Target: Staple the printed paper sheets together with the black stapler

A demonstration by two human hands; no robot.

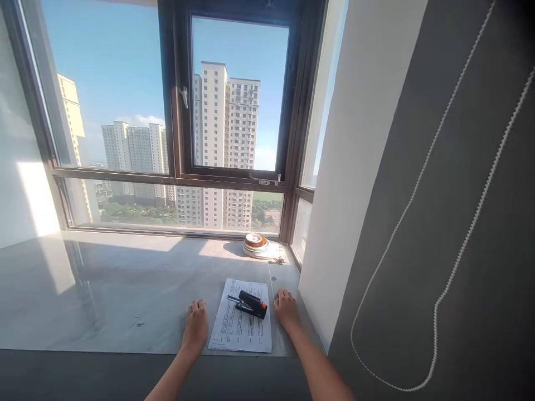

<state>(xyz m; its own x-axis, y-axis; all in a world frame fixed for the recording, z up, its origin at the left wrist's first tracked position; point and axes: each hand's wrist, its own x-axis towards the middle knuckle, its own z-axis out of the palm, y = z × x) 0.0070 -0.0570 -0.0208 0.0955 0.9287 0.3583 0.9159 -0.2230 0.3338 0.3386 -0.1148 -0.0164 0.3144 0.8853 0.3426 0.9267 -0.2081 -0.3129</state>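
Note:
A printed sheet of paper (228,334) lies on the grey windowsill, with a black stapler (252,304) resting on top of it. The stapler's jaws point left, and a small orange-red patch shows at its right end. To the left of the paper, my left hand (196,324) rests on the sill, its fingers loosely bent and holding nothing. My right hand (286,308) lies just past the paper's right edge, palm down with its fingers slightly bent and nothing in it. Both hands are apart from the stapler.
Near the window stands a stack of round white items with an orange-brown ring (256,245). Small metal bits (276,261) lie beside it, and more small bits (139,324) sit at the left. A beaded blind cord (434,328) hangs at the right by the wall (355,111).

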